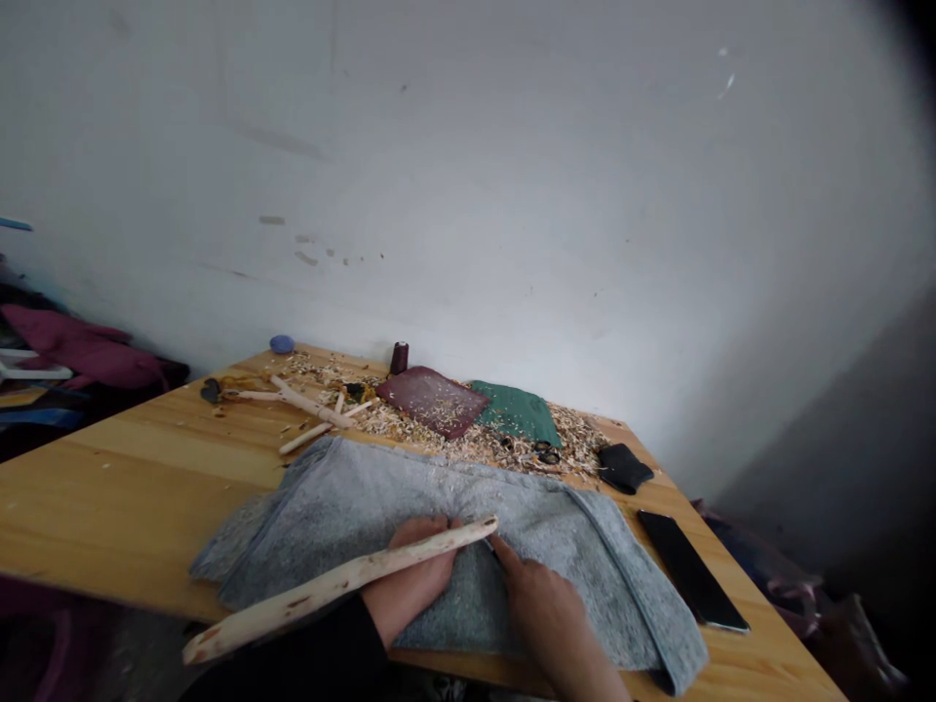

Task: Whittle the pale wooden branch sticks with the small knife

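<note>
Shavings [439, 429] of pale wood lay strewn over the far part of the counter [132, 487], against the white wall [468, 195]. On the near part a grey towel [351, 497] was spread, and both my hands were on it. A long, partly peeled stick [343, 583] ran slantwise across the towel, its near end jutting left past the counter's near edge and its far end pointing right. The stick crossed over my left hand [409, 590], whose fingertips showed just beyond it; whether that grip was closed round the wood I could not tell. My right hand [545, 604] lay just right of it, palm down, with one finger stretched to the stick's far tip; whether that grip held anything I could not tell either. Among the shavings sat a maroon pad [431, 400] and, touching its right side, a green cloth [516, 411], with a dark spool [399, 358] behind the pad. A few thin peeled sticks [311, 405] lay to the left of them, and a small blue round thing [282, 343] at the far left corner. A black pouch [624, 468] lay right of the shavings, and a flat dark slab [691, 568] just beside the towel's right edge.
</note>
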Available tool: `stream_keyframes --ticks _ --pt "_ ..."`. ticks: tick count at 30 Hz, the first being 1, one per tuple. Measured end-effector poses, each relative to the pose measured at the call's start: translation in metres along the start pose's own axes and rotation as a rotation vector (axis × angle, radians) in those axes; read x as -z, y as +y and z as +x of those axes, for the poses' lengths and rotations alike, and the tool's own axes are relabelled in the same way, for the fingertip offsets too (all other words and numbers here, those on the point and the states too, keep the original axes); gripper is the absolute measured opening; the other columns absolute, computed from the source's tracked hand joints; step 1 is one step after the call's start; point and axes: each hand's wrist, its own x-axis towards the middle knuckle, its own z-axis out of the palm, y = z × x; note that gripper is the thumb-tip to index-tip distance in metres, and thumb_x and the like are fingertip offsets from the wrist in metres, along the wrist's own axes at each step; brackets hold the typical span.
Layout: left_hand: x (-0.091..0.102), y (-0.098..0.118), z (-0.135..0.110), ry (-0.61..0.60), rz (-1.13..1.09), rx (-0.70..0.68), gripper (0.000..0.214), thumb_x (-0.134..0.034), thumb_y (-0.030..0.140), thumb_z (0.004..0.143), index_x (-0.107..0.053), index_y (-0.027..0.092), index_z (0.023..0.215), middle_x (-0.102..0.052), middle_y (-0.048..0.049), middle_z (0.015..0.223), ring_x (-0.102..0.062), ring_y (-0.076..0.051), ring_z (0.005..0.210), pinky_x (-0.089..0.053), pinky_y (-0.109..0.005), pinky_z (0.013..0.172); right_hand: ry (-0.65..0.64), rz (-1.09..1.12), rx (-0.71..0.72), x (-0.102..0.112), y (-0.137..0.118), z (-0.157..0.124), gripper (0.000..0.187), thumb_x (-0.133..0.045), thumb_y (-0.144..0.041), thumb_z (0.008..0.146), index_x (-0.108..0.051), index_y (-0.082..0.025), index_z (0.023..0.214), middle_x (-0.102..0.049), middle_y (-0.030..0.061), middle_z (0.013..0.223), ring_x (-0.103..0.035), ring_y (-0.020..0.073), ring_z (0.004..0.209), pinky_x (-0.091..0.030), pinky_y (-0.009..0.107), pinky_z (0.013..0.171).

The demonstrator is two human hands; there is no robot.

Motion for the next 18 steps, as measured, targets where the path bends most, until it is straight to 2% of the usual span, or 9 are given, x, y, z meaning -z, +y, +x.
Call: stream_keyframes --ticks 3,6,9,13,16,18 --pt "0.001 0.000 0.000 0.019 0.020 0.006 0.053 -0.029 0.046 0.100 -0.070 0.018 0.082 -0.071 -0.0072 0.082 -0.062 -0.021 0.077 -0.045 -0.031 0.071 -0.004 0.003 0.043 0.016 0.001 -0.001 0.069 -0.032 -0.002 0.088 -0.045 -0.030 0.150 -0.077 0.0137 0.094 -0.074 0.0303 0.087 -0.055 0.035 0.070" --pt "0.001 -0.003 0.003 0.010 0.042 -0.026 0.051 -0.033 0.047 0.099 -0.070 0.018 0.080 -0.071 -0.0063 0.080 -0.061 -0.020 0.073 -0.044 -0.031 0.070 0.004 -0.094 0.056 0.032 -0.004 -0.002 0.066 -0.033 -0.003 0.089 -0.049 -0.031 0.147 -0.077 0.0132 0.093 -0.074 0.0299 0.087 -0.055 0.036 0.071" --pt "0.000 -0.008 0.006 0.000 0.060 -0.059 0.053 -0.031 0.049 0.099 -0.070 0.018 0.079 -0.072 -0.0061 0.079 -0.062 -0.020 0.073 -0.043 -0.030 0.067 0.009 -0.154 0.046 0.038 -0.013 -0.001 0.061 -0.034 -0.003 0.090 -0.055 -0.028 0.141 -0.076 0.0129 0.092 -0.075 0.0284 0.087 -0.056 0.035 0.072" --pt "0.000 -0.011 0.006 -0.035 0.094 -0.127 0.054 -0.028 0.046 0.101 -0.070 0.020 0.082 -0.072 -0.0043 0.080 -0.064 -0.020 0.075 -0.044 -0.030 0.067 0.003 -0.158 0.012 0.029 -0.024 0.005 0.052 -0.035 -0.004 0.093 -0.061 -0.024 0.134 -0.077 0.0123 0.096 -0.075 0.0271 0.089 -0.057 0.034 0.073" --pt "0.003 -0.010 0.005 -0.080 0.145 -0.210 0.038 -0.041 0.044 0.098 -0.071 0.023 0.090 -0.073 -0.0036 0.090 -0.065 -0.022 0.085 -0.045 -0.033 0.078 -0.004 -0.170 -0.008 0.016 -0.025 0.010 0.056 -0.035 -0.003 0.093 -0.054 -0.024 0.142 -0.076 0.0130 0.099 -0.075 0.0259 0.089 -0.057 0.033 0.073" --pt "0.004 -0.009 0.005 -0.089 0.166 -0.234 0.036 -0.043 0.046 0.097 -0.071 0.023 0.094 -0.073 -0.0044 0.096 -0.065 -0.024 0.091 -0.044 -0.035 0.083 0.011 -0.169 -0.011 0.008 -0.022 0.012 0.061 -0.035 -0.002 0.093 -0.047 -0.026 0.148 -0.076 0.0124 0.101 -0.075 0.0248 0.090 -0.056 0.033 0.075"
